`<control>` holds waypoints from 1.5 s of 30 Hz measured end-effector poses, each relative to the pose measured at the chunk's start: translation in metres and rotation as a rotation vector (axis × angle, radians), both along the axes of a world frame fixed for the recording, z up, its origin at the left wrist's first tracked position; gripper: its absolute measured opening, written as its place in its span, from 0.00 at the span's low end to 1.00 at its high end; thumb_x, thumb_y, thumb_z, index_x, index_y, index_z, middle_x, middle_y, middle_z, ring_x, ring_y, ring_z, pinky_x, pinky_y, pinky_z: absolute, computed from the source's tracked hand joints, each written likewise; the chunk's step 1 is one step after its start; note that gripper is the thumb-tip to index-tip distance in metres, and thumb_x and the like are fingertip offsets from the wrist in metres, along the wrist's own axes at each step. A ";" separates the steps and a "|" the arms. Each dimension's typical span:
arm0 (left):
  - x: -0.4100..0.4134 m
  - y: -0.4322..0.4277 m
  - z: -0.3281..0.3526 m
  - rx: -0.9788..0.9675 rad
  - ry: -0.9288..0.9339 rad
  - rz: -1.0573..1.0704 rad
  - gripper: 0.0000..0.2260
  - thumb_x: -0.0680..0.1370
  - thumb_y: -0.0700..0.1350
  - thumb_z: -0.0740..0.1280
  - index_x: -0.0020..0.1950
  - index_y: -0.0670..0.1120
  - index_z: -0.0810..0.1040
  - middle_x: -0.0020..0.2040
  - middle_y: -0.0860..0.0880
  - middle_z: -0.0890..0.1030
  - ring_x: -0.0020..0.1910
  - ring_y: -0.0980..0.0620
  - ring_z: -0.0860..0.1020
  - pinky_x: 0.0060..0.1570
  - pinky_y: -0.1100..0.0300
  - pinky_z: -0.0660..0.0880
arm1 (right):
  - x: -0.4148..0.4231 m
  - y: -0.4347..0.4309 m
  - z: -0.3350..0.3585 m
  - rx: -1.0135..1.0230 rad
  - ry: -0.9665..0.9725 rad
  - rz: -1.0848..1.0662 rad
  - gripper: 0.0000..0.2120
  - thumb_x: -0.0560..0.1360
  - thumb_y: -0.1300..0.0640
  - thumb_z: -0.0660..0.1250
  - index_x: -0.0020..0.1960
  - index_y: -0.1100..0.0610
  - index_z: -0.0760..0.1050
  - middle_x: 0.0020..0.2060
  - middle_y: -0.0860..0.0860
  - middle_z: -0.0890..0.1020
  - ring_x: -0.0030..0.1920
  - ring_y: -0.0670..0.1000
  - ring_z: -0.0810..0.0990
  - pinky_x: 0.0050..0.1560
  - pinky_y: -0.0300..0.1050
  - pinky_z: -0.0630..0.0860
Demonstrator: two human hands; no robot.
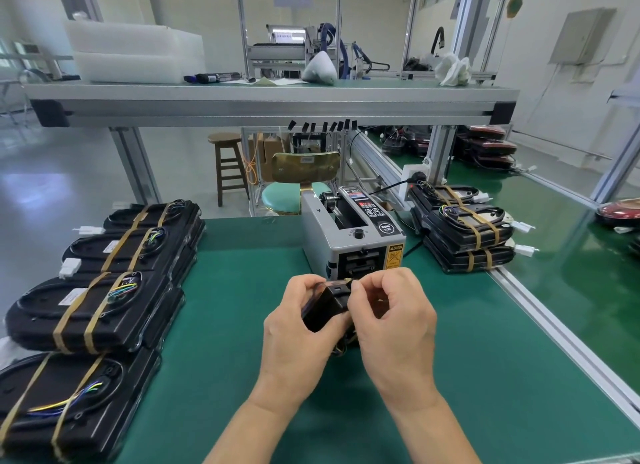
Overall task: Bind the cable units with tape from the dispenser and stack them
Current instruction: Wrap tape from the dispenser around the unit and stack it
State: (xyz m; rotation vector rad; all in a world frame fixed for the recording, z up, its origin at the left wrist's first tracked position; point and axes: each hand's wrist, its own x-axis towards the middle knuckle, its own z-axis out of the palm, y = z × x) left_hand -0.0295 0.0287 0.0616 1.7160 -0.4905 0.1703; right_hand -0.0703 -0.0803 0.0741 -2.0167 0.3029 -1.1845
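A small black cable unit [325, 306] is held up over the green mat, just in front of the grey tape dispenser [349, 235]. My left hand [294, 328] grips its left side, fingers curled over the top edge. My right hand [391, 320] holds its right side and pinches at the top corner near the dispenser's outlet; any tape there is too small to make out. Some coloured wires show below the unit between my hands.
Several taped black units [90, 308] lie in stacks along the left side of the green table [242, 256]. Another taped stack [464, 231] stands right of the dispenser. An aluminium rail [554, 332] borders the table on the right. A shelf [270, 100] spans overhead.
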 end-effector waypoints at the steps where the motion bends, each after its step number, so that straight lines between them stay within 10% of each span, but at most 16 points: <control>1: 0.000 -0.001 0.000 0.001 -0.006 0.000 0.18 0.68 0.43 0.77 0.52 0.55 0.75 0.45 0.59 0.83 0.46 0.59 0.81 0.45 0.68 0.76 | -0.001 0.000 0.000 0.002 0.000 -0.001 0.08 0.73 0.59 0.72 0.39 0.51 0.75 0.38 0.43 0.75 0.40 0.46 0.76 0.39 0.37 0.72; 45: -0.003 -0.009 0.003 0.084 -0.093 0.015 0.15 0.70 0.43 0.74 0.51 0.58 0.74 0.45 0.61 0.82 0.46 0.58 0.80 0.45 0.64 0.78 | -0.006 0.000 0.000 -0.112 0.032 -0.045 0.07 0.73 0.59 0.72 0.40 0.50 0.77 0.39 0.41 0.75 0.39 0.44 0.74 0.39 0.37 0.71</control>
